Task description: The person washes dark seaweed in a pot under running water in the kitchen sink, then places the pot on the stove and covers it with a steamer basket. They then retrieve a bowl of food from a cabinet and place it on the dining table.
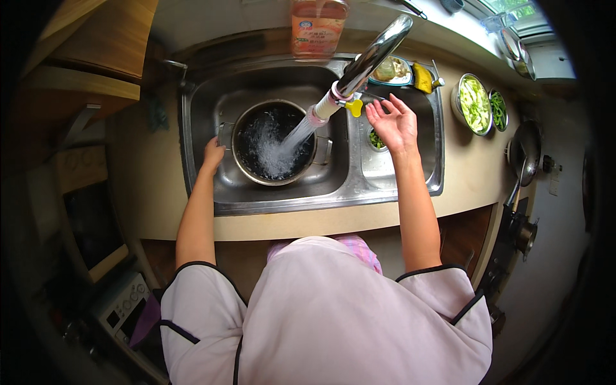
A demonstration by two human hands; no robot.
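Observation:
A two-handled metal pot (pixel 235 159) sits in the larger left basin, and water from the chrome faucet (pixel 373 55) sprays into it. My left hand (pixel 213 153) is at the pot's left wire handle (pixel 224 134), its fingers closed on it. Palm up and with fingers apart, my right hand (pixel 395 122) is raised over the smaller right basin, empty. It is just right of the yellow lever (pixel 355 108) on the faucet's nozzle, not touching it. Below it, partly hidden, a small bowl of chopped greens (pixel 377 139) stands in the right basin.
Behind the sink stands a large bottle of orange-pink liquid (pixel 318 36). A dish (pixel 392 70) and a yellow sponge or cloth (pixel 422 78) rest on the rim. Right on the counter are a bowl of cut pale-green vegetable (pixel 474 103), a bowl of green pieces (pixel 498 110) and a wok (pixel 525 153).

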